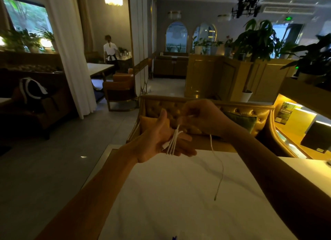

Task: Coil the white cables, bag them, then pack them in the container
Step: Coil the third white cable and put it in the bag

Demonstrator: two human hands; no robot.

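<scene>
**Coiling stage, early in the task.** My left hand [161, 141] lies palm up above the far edge of the pale, smooth-topped table [161, 195]. Its fingers are straight and its thumb raised, so it serves as a former: several turns of the thin white cable [172, 143] lie wound across its fingers. My right hand [202, 118], just beyond it, pinches the running strand between curled fingertips and holds it taut above the turns. The unwound length drops from under my right wrist and hangs over the middle of the table, ending in a small plug [215, 198] (whether it touches the surface I cannot tell). Done, I judge: part of one coil. Left: the rest of the winding, the bagging and the packing. Neither bag nor container is in view.
</scene>
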